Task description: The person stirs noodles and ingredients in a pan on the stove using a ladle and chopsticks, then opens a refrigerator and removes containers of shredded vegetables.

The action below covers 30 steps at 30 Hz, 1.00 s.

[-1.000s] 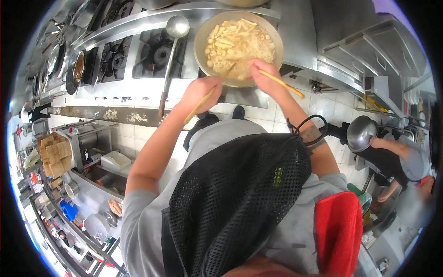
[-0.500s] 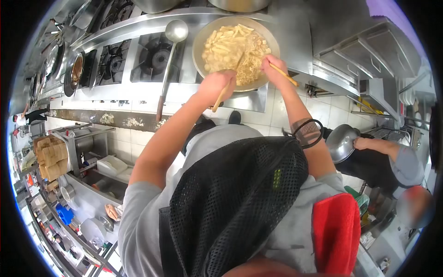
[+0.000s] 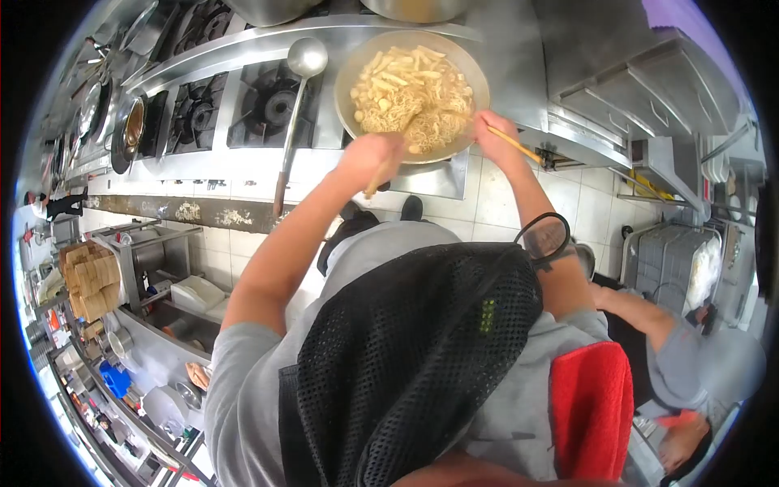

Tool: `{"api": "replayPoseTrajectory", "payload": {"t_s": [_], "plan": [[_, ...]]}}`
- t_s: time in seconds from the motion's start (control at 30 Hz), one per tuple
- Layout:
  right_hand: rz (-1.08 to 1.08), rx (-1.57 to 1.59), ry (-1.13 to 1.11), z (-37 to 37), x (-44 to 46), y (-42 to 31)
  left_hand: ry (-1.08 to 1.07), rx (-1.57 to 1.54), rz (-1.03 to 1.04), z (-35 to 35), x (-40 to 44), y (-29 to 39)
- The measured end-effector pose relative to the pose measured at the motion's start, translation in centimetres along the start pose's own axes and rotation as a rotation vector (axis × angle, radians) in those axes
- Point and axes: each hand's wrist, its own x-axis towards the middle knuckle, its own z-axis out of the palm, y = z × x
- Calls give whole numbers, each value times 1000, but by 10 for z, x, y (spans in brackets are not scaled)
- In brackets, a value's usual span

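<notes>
Head view: the left hand grips a wooden chopstick, the right hand a second chopstick, at noodles toward the near edge of a wide pan. Probably soft and slippery, they seem best caught from beneath.

The right hand had moved outward, widening the gap to the left hand, which had drawn slightly back. The right stick lay flatter than half a second earlier, and the left stick had dropped a little with its hand. In the pan, noodles now showed on the left side too — not mainly on the right. The co-worker had come closer, the metal bowl was mostly hidden behind the person's right forearm, and a rack had come into view.
</notes>
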Motion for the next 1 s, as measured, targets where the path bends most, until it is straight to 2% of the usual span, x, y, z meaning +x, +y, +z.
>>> {"api": "replayPoseTrajectory", "payload": {"t_s": [0.13,0.2,0.23,0.3,0.33,0.4,0.43,0.5,0.53,0.6,0.63,0.7,0.73,0.8,0.83,0.9,0.93,0.97,1.0], "plan": [[11,-83,74,-14,-16,-1,-20,59,-46,-32,-21,7],[-29,42,94,1,-24,-21,32,13,77,-33,-21,26],[-38,44,94,11,-20,-29,39,19,75,-28,-14,34],[-38,238,-61,27,-13,-42,77,-256,107,-16,1,47],[-43,240,-61,30,-8,-30,80,-252,108,-13,2,39],[-83,-40,36,25,4,3,-9,-112,-13,1,2,15],[-80,-41,37,11,3,7,-15,-18,-67,-1,-3,9],[87,-15,55,-15,-1,8,33,0,-32,-18,-25,-1],[93,-14,54,-22,-6,0,85,19,1,-27,-33,4],[-64,-36,104,-27,-17,-13,58,14,-6,-44,-35,23],[-58,-36,101,-18,-20,-20,36,10,-12,-47,-36,29],[-1,373,-60,9,-18,-40,57,-92,24,-34,-19,44],[-6,376,-57,20,-15,-46,77,-196,61,-26,-9,50],[17,331,-88,38,-8,-45,83,-235,90,-4,2,31],[-202,123,6,38,-3,-27,51,-144,38,3,1,17],[-121,75,59,26,3,8,11,-52,-8,-1,-8,-1],[-45,25,108,16,1,6,19,-24,-61,-16,-19,0],[-55,-104,101,-3,-2,6,28,2,-119,-28,-30,4],[-54,-102,97,-9,-8,-4,27,3,-123,-38,-36,9]]}}
